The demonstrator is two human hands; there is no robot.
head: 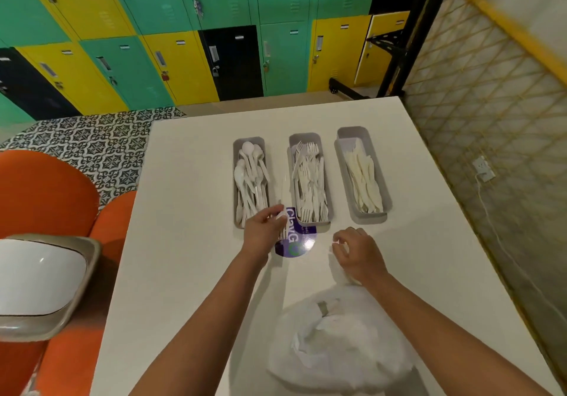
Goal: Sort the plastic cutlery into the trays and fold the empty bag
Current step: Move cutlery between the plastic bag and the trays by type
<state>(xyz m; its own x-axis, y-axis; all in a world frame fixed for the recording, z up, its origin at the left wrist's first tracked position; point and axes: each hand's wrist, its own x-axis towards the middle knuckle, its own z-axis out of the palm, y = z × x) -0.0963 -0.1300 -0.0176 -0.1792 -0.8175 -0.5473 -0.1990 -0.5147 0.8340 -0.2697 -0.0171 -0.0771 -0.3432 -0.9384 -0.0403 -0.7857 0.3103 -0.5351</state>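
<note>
Left hand point(264, 230) apparently pinching bag point(296, 233)

Lighting here is pretty even and fairly bright, looks like overhead indoor light. The white desk point(190, 242) bounces a lot of it and sits close to blown out. There's one hot glare spot on the purple label point(299, 239), right on its near edge. Shadows are soft: faint grey ones fall beside the forearms and under the white bag point(337, 346). Wide-angle distortion is strong, so the lockers point(153, 42) lean and bend hard toward the corners. The right-side lattice wall point(491, 119) is smeared with blur, and the bottom-left corner goes mushy too. The white cutlery in the trays point(362, 177) washes out, with little detail.
</note>
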